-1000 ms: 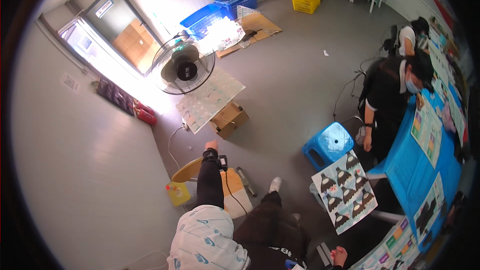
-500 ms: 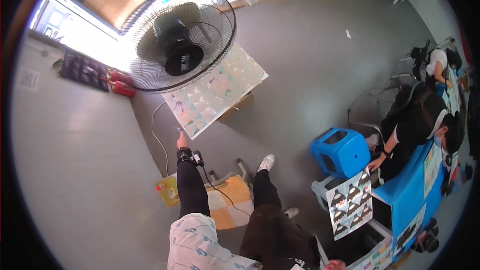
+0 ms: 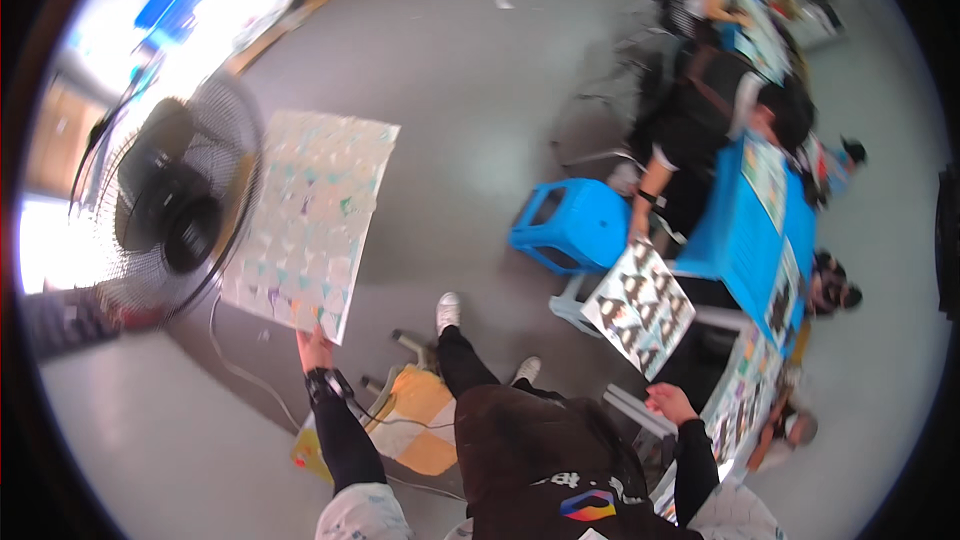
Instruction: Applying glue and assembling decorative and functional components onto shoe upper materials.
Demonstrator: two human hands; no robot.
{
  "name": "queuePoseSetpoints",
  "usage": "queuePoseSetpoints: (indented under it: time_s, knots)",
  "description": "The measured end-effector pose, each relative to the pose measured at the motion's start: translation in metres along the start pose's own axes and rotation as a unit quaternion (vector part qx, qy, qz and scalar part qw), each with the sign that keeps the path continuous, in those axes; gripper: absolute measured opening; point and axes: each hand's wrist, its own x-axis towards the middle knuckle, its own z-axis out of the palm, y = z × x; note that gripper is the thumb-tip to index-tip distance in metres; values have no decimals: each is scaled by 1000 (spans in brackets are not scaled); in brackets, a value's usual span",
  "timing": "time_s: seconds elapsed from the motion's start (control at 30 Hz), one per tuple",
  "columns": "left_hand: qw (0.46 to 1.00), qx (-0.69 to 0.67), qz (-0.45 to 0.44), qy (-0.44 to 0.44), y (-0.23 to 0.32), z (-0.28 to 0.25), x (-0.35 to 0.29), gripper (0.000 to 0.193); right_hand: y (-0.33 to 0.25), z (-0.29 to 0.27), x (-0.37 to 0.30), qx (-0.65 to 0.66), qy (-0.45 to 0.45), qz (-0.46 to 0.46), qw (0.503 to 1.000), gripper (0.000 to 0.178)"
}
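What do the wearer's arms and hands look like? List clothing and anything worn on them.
Both forearms are in snug black sleeves below pale, faintly patterned short sleeves. The left hand is bare, with a black band or watch at the wrist. The right hand is bare; no wristwear shows.

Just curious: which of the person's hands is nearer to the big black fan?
Left. The left hand holds a patterned sheet right beside the fan; the right hand is far across, near the blue table.

Our left hand [image 3: 314,348] reaches forward on an outstretched arm, fingers pinched shut; our right hand [image 3: 668,402] hangs low, fingers loosely curled.
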Motion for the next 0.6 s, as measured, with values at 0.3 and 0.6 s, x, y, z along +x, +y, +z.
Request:
queuePoseSetpoints:
  time_s: [0.3, 0.6]
  knots:
    - [984, -44, -134, -108, -247, 175, -74, 49, 83, 55, -34, 184, 34, 46, 981, 22]
    - [964, 169, -138, -150, -423, 248, -74, 47, 274, 101, -127, 281, 140, 166, 935, 10]
